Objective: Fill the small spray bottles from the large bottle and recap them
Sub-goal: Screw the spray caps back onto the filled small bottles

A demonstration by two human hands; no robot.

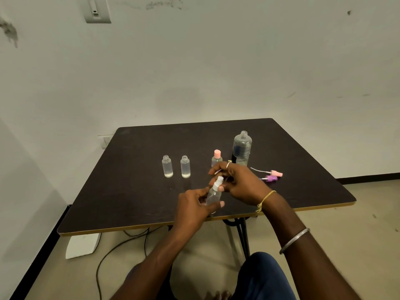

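Open room lies across the left and far stretches of the dark brown square counter [138,191]. Two uncapped clear small bottles [167,166] stand mid-counter with a gap between them; a tall clear large bottle [242,148] and two loose spray pumps [273,176] crowd the right.

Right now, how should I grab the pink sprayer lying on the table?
Pinch the pink sprayer by its chunky head, coming from above. It lies on its side on the table, its thin tube pointing left, too floppy to hold. A purple sprayer lies close beside it, so a sideways grab would likely bump that.
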